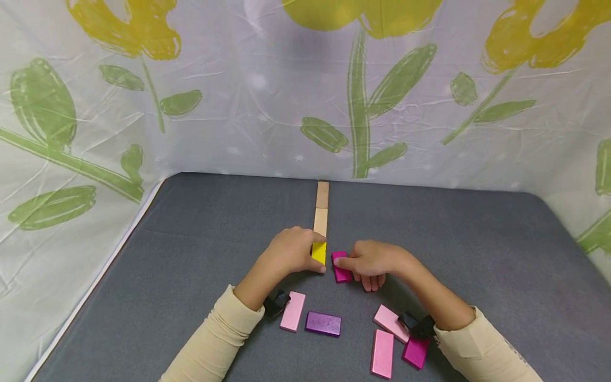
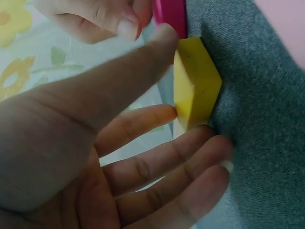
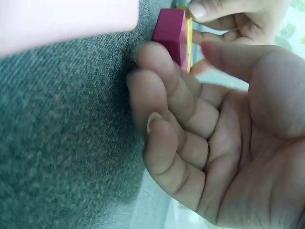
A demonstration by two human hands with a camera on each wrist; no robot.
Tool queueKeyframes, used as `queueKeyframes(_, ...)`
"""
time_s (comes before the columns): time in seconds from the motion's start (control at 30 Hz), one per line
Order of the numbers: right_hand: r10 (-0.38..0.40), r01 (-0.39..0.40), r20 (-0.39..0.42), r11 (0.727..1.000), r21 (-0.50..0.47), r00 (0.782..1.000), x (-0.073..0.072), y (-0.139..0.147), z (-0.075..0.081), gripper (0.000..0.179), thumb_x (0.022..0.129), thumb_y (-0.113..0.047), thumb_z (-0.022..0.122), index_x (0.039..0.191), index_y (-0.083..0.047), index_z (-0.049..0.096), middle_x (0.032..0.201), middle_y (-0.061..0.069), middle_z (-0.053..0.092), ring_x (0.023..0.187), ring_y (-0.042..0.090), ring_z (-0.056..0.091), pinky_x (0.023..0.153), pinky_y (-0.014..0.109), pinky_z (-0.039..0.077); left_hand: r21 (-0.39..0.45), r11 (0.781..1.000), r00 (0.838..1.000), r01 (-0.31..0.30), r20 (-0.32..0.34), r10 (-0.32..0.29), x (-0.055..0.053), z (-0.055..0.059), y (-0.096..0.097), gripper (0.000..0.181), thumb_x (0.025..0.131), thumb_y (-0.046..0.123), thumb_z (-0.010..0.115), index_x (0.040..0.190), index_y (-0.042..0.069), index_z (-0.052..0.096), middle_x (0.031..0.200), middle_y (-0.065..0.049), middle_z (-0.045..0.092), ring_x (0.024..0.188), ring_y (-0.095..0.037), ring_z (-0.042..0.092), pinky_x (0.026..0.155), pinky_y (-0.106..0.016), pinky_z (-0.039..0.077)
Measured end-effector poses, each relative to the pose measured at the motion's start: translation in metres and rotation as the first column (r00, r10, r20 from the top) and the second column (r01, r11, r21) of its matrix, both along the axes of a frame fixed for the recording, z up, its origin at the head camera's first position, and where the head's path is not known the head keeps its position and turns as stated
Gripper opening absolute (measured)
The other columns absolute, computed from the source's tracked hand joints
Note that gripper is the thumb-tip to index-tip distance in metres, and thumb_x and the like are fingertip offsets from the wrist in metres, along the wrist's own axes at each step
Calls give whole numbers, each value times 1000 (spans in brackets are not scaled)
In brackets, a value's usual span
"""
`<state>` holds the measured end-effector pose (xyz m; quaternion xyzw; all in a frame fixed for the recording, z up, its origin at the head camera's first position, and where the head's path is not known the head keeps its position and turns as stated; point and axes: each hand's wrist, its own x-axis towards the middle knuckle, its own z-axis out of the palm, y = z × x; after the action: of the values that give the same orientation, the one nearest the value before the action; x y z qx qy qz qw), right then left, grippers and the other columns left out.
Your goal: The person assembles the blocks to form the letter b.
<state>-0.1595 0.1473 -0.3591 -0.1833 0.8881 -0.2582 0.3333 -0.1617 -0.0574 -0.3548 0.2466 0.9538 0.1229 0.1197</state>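
Observation:
My left hand (image 1: pixel 296 250) pinches a yellow block (image 1: pixel 319 253) between thumb and forefinger at its two ends; the other fingers stay loosely bent in the left wrist view. This block continues a line of pale wooden blocks (image 1: pixel 321 220). Just to its right, a magenta block (image 1: pixel 341 271) lies flat on the dark grey cloth. My right hand (image 1: pixel 377 259) holds it, thumb laid across the top and bent fingers close by its right side. In the right wrist view, that magenta block (image 3: pixel 170 28) overlaps the yellow one (image 3: pixel 189 45), and fingertips partly cover it.
Nearer me lie a pink block (image 1: pixel 293 311) and a purple block (image 1: pixel 323 323). By my right wrist are two more pink blocks, one angled (image 1: pixel 390 322) and one lengthwise (image 1: pixel 382 354), plus another magenta block (image 1: pixel 416 352). A flower-patterned curtain (image 1: pixel 229 106) hangs behind the table.

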Motion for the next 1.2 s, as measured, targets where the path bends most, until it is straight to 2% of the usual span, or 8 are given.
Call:
queueKeyframes(0.1, -12, 14, -147, 1000, 15, 989, -1, -5, 0, 49, 94, -48, 66, 66, -8, 61, 52, 1, 57, 46, 17, 58, 44, 28, 47, -4, 1000, 1000, 4, -13, -4, 0, 1, -2, 58, 77, 38, 87, 127, 15, 70, 92, -1, 66, 82, -20, 57, 72, -37, 49)
queueKeyframes(0.23, 7, 16, -285, 997, 78, 959, -1, -11, 0, 44, 84, -48, 77, 67, -12, 58, 56, -2, 51, 50, 15, 50, 47, 27, 37, -12, 1000, 1000, -3, -21, 3, 1, 2, -3, 55, 80, 41, 84, 126, 15, 70, 93, -2, 63, 82, -20, 55, 69, -37, 47)
queueKeyframes(0.43, 41, -1, -324, 992, 122, 945, -5, -12, 2, 38, 82, -37, 82, 68, -11, 57, 60, -1, 52, 56, 15, 49, 50, 27, 35, -1, 1000, 999, -31, -39, 31, 2, 1, -2, 43, 85, 42, 79, 119, 16, 72, 104, -6, 60, 82, -21, 55, 67, -36, 48)
queueKeyframes(0.57, 62, 13, -386, 982, 188, 920, -12, -10, 4, 30, 82, -29, 84, 75, -10, 61, 64, 0, 52, 60, 16, 49, 54, 29, 35, 9, 1000, 997, -27, -66, 27, 1, 0, -2, 41, 86, 38, 80, 118, 15, 72, 119, -7, 62, 88, -23, 58, 71, -38, 51)
queueKeyframes(0.7, 84, 29, -444, 970, 243, 892, -20, -10, 7, 18, 83, -18, 83, 86, -8, 68, 70, 1, 57, 64, 19, 52, 58, 32, 42, -1, 1000, 997, -17, -69, 17, 0, -2, -2, 44, 85, 36, 81, 122, 16, 71, 128, -7, 62, 94, -26, 60, 75, -40, 52)
queueKeyframes(0.8, 110, 15, -488, 969, 245, 866, -27, -11, 9, 11, 82, -8, 81, 83, -8, 70, 72, 2, 58, 65, 20, 53, 59, 33, 45, -9, 1000, 998, -13, -69, 13, -1, -2, -3, 45, 85, 35, 81, 124, 16, 69, 131, -7, 61, 96, -26, 60, 76, -41, 52)
queueKeyframes(1.0, 187, -61, -564, 970, 235, 805, -42, -11, 9, 13, 77, 6, 76, 82, -6, 74, 77, 4, 64, 69, 20, 53, 62, 33, 47, 2, 1000, 997, -7, -79, 7, -1, -4, -3, 47, 85, 35, 80, 127, 16, 68, 135, -8, 59, 102, -28, 61, 81, -42, 53)
queueKeyframes(1.2, 228, -108, -571, 966, 235, 789, -53, -12, 7, 29, 79, 12, 70, 103, -3, 78, 100, 11, 71, 87, 24, 62, 78, 37, 54, 0, 1000, 997, -12, -73, 12, -1, -3, -2, 49, 86, 35, 80, 129, 16, 67, 136, -9, 59, 104, -29, 62, 83, -43, 53)
